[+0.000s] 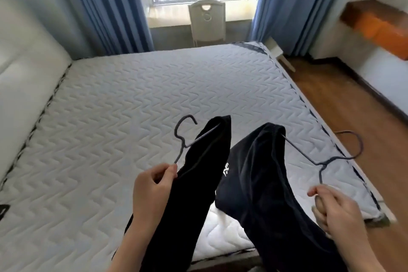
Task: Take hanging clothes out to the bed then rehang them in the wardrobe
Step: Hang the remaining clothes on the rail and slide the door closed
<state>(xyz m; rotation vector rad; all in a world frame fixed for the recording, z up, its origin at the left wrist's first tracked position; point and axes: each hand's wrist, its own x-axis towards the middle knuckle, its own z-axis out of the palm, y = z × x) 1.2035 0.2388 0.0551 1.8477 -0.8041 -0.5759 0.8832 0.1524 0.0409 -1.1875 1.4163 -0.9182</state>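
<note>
left hand (154, 185) grips hanger (184, 137); right hand (331, 207) grips another | dark clothes (254, 183) over bed (132, 106)

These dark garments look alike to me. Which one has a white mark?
The right garment, on the right hanger in the right hand; the left garment, on the left hanger in the left hand, shows only black.

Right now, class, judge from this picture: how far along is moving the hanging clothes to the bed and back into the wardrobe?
Done: the left garment and right garment, both dark, are out on hangers. In hand: the left hand pinches the left hanger, the right hand grips the right hanger, above the mattress. Left: laying them down, then rehanging; no wardrobe in view.
</note>
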